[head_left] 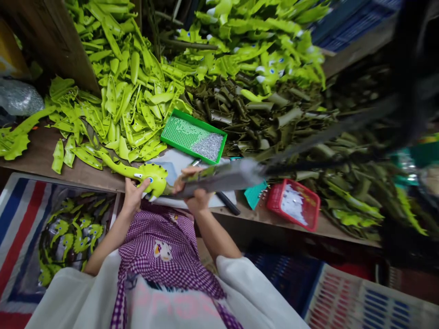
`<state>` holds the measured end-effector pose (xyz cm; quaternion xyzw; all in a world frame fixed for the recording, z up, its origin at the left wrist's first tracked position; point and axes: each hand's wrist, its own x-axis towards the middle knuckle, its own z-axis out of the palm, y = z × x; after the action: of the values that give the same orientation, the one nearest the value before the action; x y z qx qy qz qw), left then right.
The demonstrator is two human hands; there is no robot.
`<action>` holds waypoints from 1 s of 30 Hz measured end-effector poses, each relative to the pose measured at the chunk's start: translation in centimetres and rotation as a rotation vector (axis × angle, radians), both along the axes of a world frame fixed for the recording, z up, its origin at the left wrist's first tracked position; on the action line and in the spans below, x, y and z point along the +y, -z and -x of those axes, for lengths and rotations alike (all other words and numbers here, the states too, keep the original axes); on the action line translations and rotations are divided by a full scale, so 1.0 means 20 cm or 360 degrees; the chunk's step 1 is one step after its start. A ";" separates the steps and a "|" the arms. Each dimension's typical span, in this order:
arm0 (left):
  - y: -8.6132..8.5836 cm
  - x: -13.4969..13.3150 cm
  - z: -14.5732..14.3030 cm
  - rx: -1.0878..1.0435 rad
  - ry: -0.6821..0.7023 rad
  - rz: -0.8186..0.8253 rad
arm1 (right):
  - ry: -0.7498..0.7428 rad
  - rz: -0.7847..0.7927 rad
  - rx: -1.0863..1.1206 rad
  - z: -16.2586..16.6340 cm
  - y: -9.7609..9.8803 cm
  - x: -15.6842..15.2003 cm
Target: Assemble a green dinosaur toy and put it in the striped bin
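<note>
My left hand [133, 195] is closed around a bright green plastic toy dinosaur [155, 177] with a blue eye, white horns and a long part stretching to the left. My right hand [197, 194] wraps round a grey power screwdriver [228, 177], blurred by motion, whose cord rises to the upper right. Its left end is close to the toy's right side; whether it touches cannot be made out. Just behind the hands, a green tray [195, 135] holds small silvery screws.
Loose green plastic parts [120, 91] are heaped at the back left, dark olive parts [250, 114] behind and right. A red basket [313, 214] with white pieces and a black handle [228, 203] lie on the bench. A striped bag [34, 201] with toys stands lower left.
</note>
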<state>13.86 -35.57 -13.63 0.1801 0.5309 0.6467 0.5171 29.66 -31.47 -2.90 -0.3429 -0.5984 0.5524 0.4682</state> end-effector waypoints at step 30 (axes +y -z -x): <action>-0.15 0.09 -0.02 -0.0012 -0.0092 0.0421 | 0.0866 -0.0306 0.0109 -0.12 0.25 1.17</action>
<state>14.19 -33.87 -10.69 0.0925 0.6146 0.5865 0.5194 32.02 -8.16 -7.85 -0.4259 -0.5179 0.3585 0.6495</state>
